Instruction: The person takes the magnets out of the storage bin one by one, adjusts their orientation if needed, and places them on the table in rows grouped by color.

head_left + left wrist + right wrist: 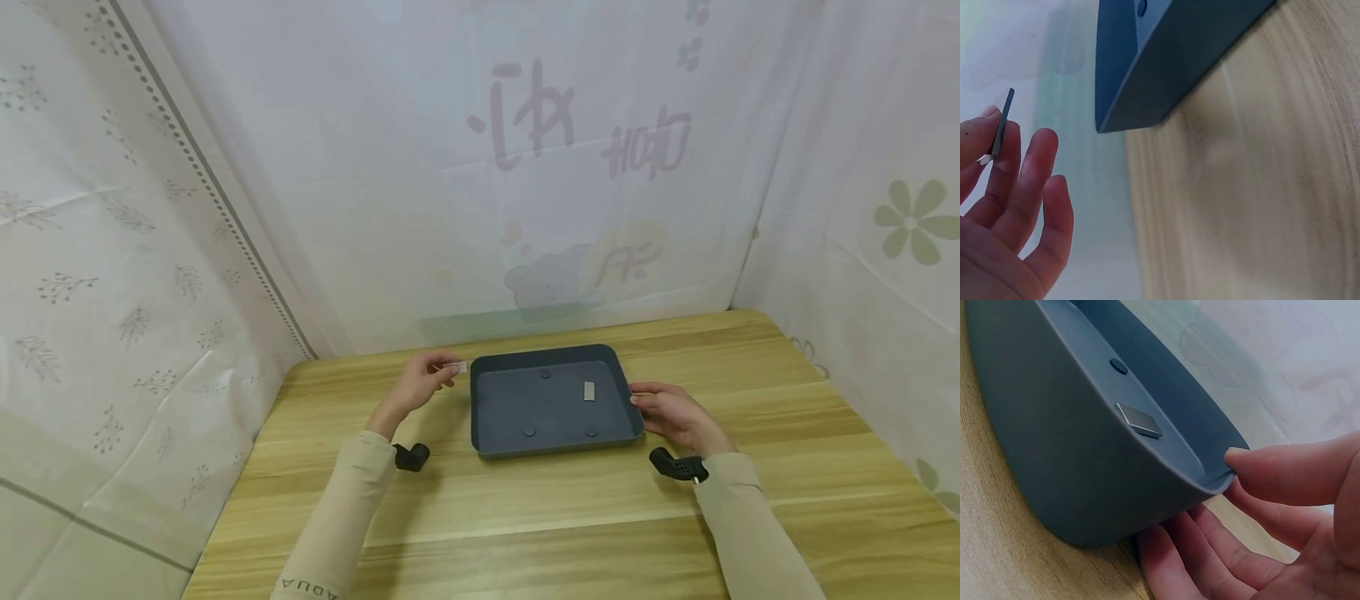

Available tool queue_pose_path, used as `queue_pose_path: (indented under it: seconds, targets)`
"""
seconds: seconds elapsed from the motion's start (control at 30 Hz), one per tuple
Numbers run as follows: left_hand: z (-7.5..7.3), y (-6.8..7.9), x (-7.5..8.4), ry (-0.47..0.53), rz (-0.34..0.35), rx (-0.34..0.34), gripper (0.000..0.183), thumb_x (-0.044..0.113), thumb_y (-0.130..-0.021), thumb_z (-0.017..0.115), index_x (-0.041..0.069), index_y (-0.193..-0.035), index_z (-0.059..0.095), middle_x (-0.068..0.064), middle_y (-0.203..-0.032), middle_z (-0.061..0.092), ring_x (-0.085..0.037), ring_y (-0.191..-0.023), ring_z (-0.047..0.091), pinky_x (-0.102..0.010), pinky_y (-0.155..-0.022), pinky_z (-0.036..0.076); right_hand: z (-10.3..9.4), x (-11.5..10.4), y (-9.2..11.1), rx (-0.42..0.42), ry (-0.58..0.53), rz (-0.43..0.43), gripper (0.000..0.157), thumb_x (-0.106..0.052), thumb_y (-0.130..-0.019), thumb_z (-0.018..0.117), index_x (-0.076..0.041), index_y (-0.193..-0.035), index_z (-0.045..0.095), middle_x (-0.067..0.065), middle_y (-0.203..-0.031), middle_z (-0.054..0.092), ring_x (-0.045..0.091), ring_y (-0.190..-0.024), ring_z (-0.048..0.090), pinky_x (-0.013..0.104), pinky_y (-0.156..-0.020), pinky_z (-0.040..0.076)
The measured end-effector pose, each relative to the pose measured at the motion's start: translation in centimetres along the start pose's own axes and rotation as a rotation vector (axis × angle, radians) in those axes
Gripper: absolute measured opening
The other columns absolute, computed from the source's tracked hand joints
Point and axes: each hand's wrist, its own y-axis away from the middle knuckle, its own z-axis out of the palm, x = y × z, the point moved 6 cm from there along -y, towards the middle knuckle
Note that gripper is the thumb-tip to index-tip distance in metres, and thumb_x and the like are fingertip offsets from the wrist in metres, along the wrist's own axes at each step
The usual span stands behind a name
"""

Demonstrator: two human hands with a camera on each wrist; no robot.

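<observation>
A dark blue-grey rectangular tray (555,449) with raised walls stands on the wooden table. Inside it, toward the right, lies a small flat silver-grey rectangular piece (589,391), which the right wrist view shows as a thin metal-like block (1140,420). My left hand (422,385) is just beyond the tray's left wall, pinching a similar thin flat piece (460,367) between thumb and fingers; the left wrist view shows this piece edge-on (1004,122). With thumb on the rim and fingers against the outside, my right hand (675,414) grips the tray's right end.
Several small round dark discs, one of them a disc (545,374) near the back, dot the tray floor. Patterned white curtains (480,208) hang behind and beside the table (525,533). A black wrist mount (411,457) sits on each sleeve.
</observation>
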Motion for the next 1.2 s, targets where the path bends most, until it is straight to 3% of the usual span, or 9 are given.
queue_pose_path:
  seconds: [0.3,0.43,0.6,0.83,1.03,1.2]
  targets:
    - [-0.6,-0.1,-2.8,0.071,-0.104,0.021,0.03,0.014,-0.098,0.057,0.0,-0.124,0.062,-0.031,-0.114,0.062,-0.039,-0.092,0.066,-0.047,-0.076,0.052,0.0,0.0,-0.1,-0.004,-0.003,-0.002,0.059,-0.013,-0.099,0.051,0.01,-0.147,0.025,0.007,-0.12,0.058,0.007,-0.096,0.063,0.026,-0.082,0.054]
    - [-0.6,0.0,-4.1,0.088,-0.18,0.018,0.032,0.013,-0.099,0.055,-0.001,-0.127,0.059,-0.027,-0.118,0.062,-0.039,-0.095,0.066,-0.043,-0.074,0.051,0.0,-0.1,0.0,0.001,-0.005,-0.005,0.057,-0.012,-0.1,0.049,0.01,-0.147,0.025,0.008,-0.12,0.058,0.008,-0.096,0.062,0.026,-0.082,0.054]
    - [-0.4,0.2,-5.1,0.123,-0.23,0.016,0.031,0.009,-0.098,0.055,-0.004,-0.125,0.06,-0.028,-0.11,0.064,-0.036,-0.087,0.066,-0.034,-0.066,0.05,0.1,-0.3,0.0,0.0,0.007,-0.01,0.057,-0.012,-0.1,0.049,0.01,-0.147,0.024,0.013,-0.124,0.057,0.008,-0.096,0.062,0.027,-0.083,0.054]
    - [0.0,-0.1,-7.4,0.139,-0.297,0.061,0.028,0.002,-0.096,0.055,-0.007,-0.122,0.06,-0.02,-0.094,0.067,-0.016,-0.069,0.064,-0.025,-0.057,0.044,0.1,-0.3,-0.1,0.004,0.022,-0.012,0.058,-0.013,-0.1,0.05,0.01,-0.147,0.025,0.021,-0.133,0.051,0.007,-0.097,0.062,0.027,-0.083,0.054]
    - [0.2,-0.1,-8.4,0.121,-0.321,0.11,0.025,-0.002,-0.093,0.056,-0.009,-0.117,0.063,-0.019,-0.092,0.069,-0.013,-0.064,0.063,-0.022,-0.057,0.044,0.1,-0.1,-0.2,0.002,0.011,-0.012,0.059,-0.013,-0.099,0.051,0.01,-0.147,0.025,0.015,-0.127,0.056,0.008,-0.097,0.063,0.027,-0.083,0.054]
    - [0.5,-0.2,-8.1,0.075,-0.298,0.112,0.024,-0.003,-0.093,0.056,-0.011,-0.114,0.063,-0.024,-0.097,0.069,-0.014,-0.066,0.063,-0.025,-0.062,0.051,0.1,0.2,0.0,0.008,0.009,-0.009,0.058,-0.013,-0.099,0.051,0.01,-0.147,0.026,0.014,-0.127,0.057,0.008,-0.097,0.063,0.027,-0.083,0.054]
